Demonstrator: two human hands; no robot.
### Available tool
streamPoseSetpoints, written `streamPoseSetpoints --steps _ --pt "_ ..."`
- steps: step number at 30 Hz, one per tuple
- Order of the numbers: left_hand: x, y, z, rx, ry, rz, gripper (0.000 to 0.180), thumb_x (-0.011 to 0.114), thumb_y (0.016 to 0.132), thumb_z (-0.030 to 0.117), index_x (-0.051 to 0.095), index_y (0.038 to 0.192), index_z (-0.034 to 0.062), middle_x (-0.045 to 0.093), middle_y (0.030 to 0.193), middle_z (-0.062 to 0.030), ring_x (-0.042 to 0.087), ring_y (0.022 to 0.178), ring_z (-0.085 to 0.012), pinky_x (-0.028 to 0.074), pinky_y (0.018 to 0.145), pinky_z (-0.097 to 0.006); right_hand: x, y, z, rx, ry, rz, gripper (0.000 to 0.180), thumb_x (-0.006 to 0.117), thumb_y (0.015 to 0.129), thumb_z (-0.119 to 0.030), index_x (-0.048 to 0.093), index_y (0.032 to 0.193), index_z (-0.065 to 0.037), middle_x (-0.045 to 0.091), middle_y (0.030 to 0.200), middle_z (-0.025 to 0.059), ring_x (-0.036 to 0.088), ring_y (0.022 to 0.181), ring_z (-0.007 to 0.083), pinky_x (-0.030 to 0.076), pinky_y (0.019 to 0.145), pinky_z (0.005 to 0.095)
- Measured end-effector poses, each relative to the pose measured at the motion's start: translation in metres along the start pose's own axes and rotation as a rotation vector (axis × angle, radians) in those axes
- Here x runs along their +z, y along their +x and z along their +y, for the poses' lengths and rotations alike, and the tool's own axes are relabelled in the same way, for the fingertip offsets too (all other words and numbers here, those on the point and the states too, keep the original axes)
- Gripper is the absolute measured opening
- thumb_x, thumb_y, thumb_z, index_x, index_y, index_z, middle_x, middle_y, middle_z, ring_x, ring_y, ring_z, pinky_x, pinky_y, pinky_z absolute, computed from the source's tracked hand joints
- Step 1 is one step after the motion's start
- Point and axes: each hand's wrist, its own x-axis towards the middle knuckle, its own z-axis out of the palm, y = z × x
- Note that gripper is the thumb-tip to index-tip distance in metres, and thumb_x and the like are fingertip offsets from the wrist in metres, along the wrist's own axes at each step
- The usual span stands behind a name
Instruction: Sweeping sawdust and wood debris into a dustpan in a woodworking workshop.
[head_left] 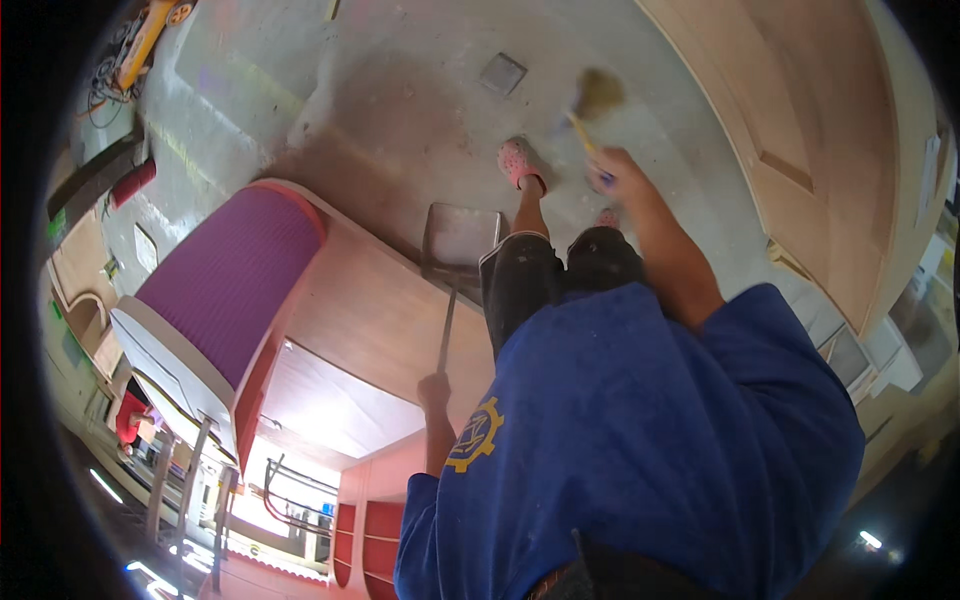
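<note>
My left hand [433, 391] is closed around the long handle of a dustpan [462, 236]. The pan rests on the grey floor beside my left leg, close to a wooden panel. Out to the right, my right hand [614, 173] grips the yellowish handle of a broom [598, 93]. The broom's brown bristles are blurred by motion over the floor, ahead of my feet. A pink clog [519, 163] shows on my left foot, and the other foot is mostly hidden behind my knee.
A curved purple ribbed unit [235, 270] with pink edging stands at left. A large pale wooden structure [830, 130] curves along the right. On the floor lies a grey square plate [503, 74]. Far left are a yellow machine [145, 45] with cables and a person in red [130, 418].
</note>
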Motion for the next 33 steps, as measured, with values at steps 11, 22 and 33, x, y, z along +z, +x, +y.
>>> streamPoseSetpoints --steps 11,22,33 --pt "0.073 -0.025 0.036 -0.296 0.085 0.012 0.034 0.038 0.077 0.03 0.059 0.077 0.0031 0.057 0.082 -0.0139 0.054 0.079 -0.0279 0.042 0.067 -0.04 0.118 0.09 -0.098 -0.082 -0.469 -0.07 0.025 0.048 0.073 -0.016 0.042 0.051 -0.008 0.042 0.044 0.0047 0.039 0.035 0.0135 0.028 0.031 0.0264" --pt "0.171 -0.106 0.06 -0.198 -0.035 0.01 0.03 0.038 0.079 0.026 0.056 0.082 0.0022 0.055 0.082 -0.0139 0.052 0.078 -0.0277 0.041 0.066 -0.039 -0.063 -0.077 -0.115 -0.176 -2.125 -0.272 0.046 0.045 0.071 -0.018 0.037 0.114 -0.004 0.051 0.09 0.0229 0.05 0.085 0.0344 0.04 0.074 0.0377" --pt "0.158 -0.207 0.184 -0.936 -1.187 -0.019 0.021 0.049 0.075 0.024 0.06 0.077 0.006 0.043 0.045 -0.0032 0.038 0.034 -0.0105 0.03 0.031 -0.025 -0.023 0.071 -0.054 0.412 -2.156 -0.372 0.016 0.048 0.069 -0.014 0.053 0.061 -0.001 0.04 0.04 0.0059 0.037 0.03 0.0142 0.029 0.028 0.0322"
